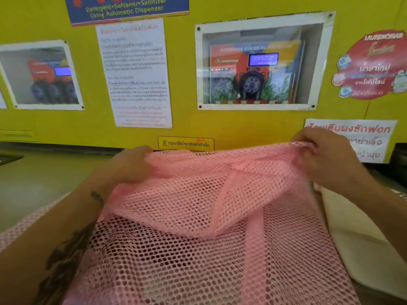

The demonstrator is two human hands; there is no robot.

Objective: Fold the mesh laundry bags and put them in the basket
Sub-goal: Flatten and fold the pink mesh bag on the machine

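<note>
A pink mesh laundry bag [198,216] fills the lower middle of the head view, stretched between both hands and folded over on itself. My left hand [132,164] grips its upper left edge. My right hand [326,159] pinches its upper right corner. Dark shapes show through the mesh lower down, but I cannot tell what they are. No basket shows in this view.
A grey counter [44,177] runs under the bag on the left. A cream cloth [352,238] lies at the right beside the bag. The yellow wall [187,124] with posters and two windowed dispensers stands close behind. A dark object [399,157] sits at the far right edge.
</note>
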